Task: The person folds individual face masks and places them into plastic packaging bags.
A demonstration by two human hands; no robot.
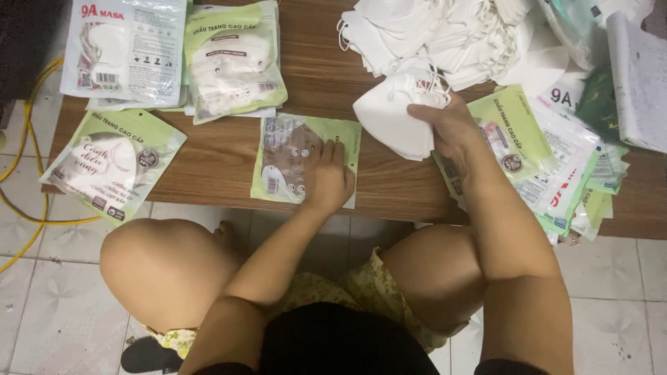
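My left hand (326, 179) lies flat on an empty green and clear plastic pouch (281, 153) near the front edge of the low wooden table (215, 160). My right hand (448, 128) grips a small stack of folded white face masks (389, 118) just right of the pouch. Behind it spreads a big loose heap of white masks (445, 35) with ear loops.
Filled mask packets lie at the left: one overhanging the table's front corner (111, 163), two at the back (125, 48) (233, 59). A pile of empty pouches (549, 160) and a notebook (639, 76) sit at the right. A yellow cable (21, 173) runs over the tiled floor.
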